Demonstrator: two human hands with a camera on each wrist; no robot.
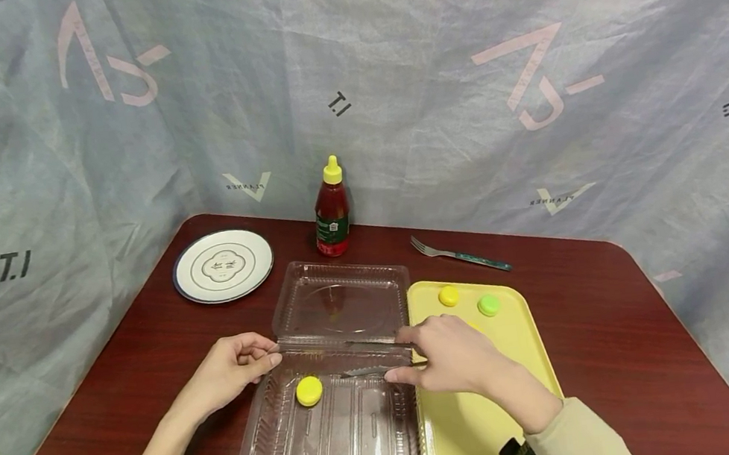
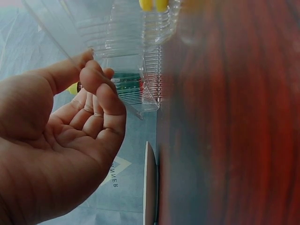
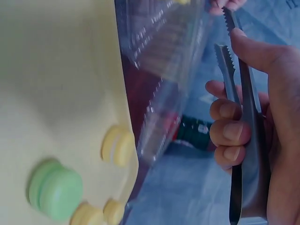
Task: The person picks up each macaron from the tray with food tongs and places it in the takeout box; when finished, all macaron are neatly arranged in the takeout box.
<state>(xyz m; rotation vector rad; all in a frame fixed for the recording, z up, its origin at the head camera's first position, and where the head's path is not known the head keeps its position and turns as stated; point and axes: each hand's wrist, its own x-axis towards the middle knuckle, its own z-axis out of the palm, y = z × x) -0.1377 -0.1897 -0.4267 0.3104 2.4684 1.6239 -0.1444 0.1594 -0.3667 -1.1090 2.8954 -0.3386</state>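
On the worktop (image 1: 621, 348), has an open clear box (image 1: 348, 439) just beside a yellow tray (image 1: 519, 337). Pinches the box's left edge with the left hand (image 1: 235, 370); grips tongs (image 3: 254, 159), tips apart over the box, with the right hand (image 1: 450, 356). Shows one yellow macaron (image 1: 309, 391) inside the box, a green macaron (image 1: 489, 305) and others (image 1: 449, 296) on the tray. Seems to be boxing macarons; probably calls next for taking another from the tray.
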